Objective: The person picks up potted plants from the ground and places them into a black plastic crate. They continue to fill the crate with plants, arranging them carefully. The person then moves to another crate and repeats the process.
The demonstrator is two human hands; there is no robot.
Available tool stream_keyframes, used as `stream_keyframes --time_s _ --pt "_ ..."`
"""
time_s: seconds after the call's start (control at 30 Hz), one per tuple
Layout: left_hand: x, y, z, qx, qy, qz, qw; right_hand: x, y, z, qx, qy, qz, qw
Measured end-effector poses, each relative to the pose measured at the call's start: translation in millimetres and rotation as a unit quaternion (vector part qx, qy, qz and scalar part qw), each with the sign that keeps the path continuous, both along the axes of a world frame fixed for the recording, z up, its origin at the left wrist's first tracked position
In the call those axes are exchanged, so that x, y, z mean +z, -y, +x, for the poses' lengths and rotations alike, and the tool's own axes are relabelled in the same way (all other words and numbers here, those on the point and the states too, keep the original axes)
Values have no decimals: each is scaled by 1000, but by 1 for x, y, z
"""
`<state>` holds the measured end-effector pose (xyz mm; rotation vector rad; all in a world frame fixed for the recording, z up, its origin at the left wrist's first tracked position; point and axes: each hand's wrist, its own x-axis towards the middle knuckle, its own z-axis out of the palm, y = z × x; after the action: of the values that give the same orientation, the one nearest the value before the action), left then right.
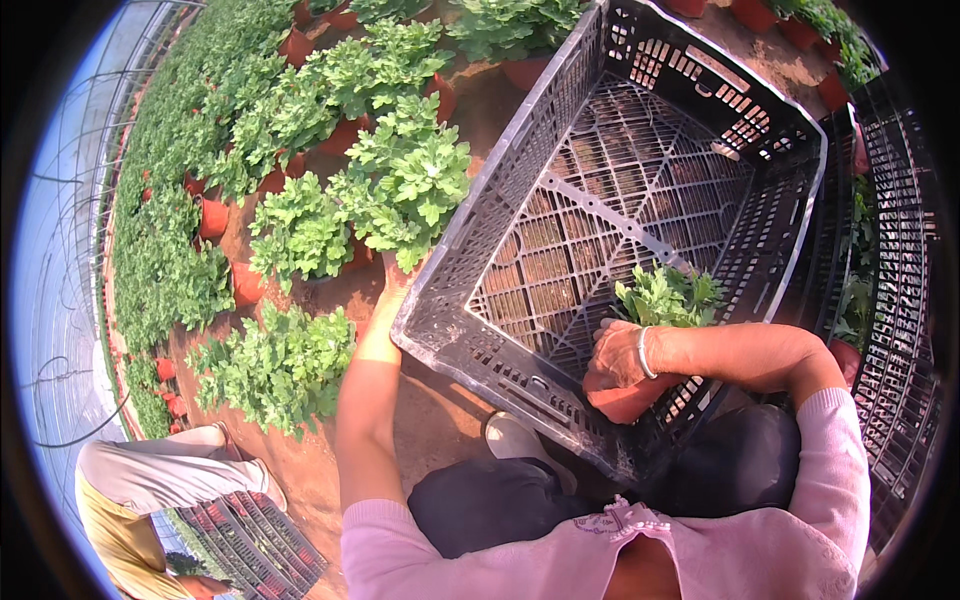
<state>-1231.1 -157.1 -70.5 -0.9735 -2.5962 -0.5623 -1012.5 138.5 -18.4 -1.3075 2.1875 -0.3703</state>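
Note:
A black plastic crate (525, 360) with a slatted bottom stands tilted before me. In its near right corner my right hand (619, 356) grips the rim of a terracotta-coloured pot (630, 397); the pot lies on its side and holds a leafy green plant (667, 296). Outside the crate's left wall my left hand (399, 274) reaches under a bushy potted plant (412, 180). Leaves and the crate's edge hide most of its fingers, so its hold is unclear.
Rows of potted plants (292, 97) fill the soil to the left. Black crates (892, 300) stand at the right, some with plants. At lower left another person (135, 487) bends beside a dark crate (255, 544). My knees are close to the crate.

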Motion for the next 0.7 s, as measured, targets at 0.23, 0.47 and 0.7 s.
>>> stream_keyframes --time_s 0.23,0.47,0.7 --pt "53 6 -47 185 125 196 955 -78 -6 9 -58 -24 -38 997" --pt "185 6 -11 140 81 299 941 -99 -8 1 -59 41 -58 996" --pt "247 -61 44 37 19 228 973 -84 -12 -11 85 28 -12 996"
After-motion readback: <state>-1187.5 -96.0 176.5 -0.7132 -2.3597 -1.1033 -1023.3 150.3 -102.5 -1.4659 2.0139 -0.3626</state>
